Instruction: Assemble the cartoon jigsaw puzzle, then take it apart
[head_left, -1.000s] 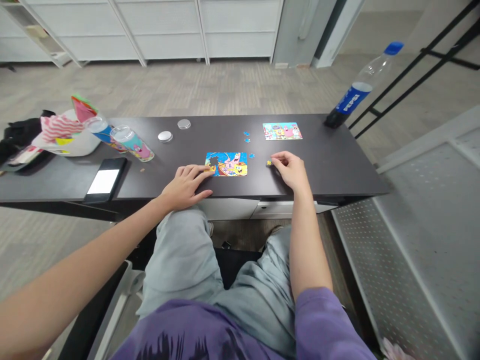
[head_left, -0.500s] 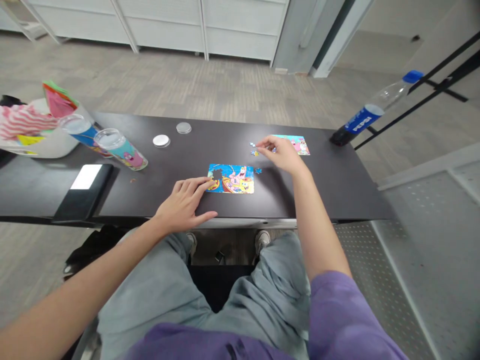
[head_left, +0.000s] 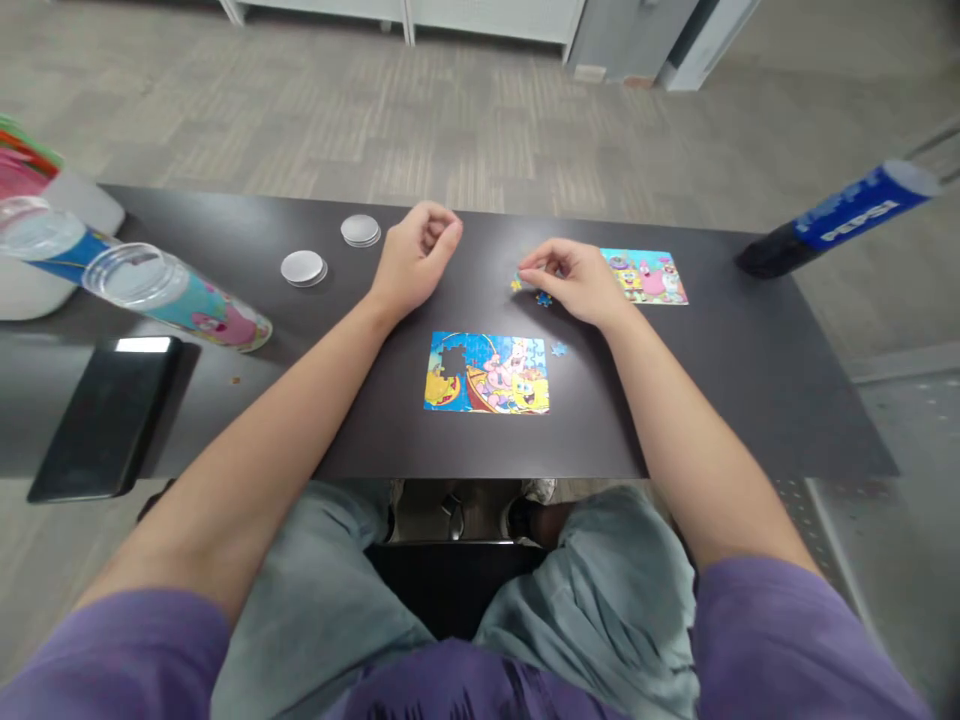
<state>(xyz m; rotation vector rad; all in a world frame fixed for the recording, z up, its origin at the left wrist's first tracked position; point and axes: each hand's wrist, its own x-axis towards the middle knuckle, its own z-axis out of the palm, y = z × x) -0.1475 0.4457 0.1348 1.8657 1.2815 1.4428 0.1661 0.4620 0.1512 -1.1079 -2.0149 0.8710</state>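
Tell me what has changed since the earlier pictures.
The left hand came off the puzzle and moved forward, beyond it. The right hand moved forward too, to the loose pieces; whether it grips one is unclear. The puzzle kept its gap; the round lids stayed put.

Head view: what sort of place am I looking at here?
Probably an office or similar workroom, though I can't be certain: a long dark desk with a jigsaw on it, grey patterned flooring, and white cabinets beyond.
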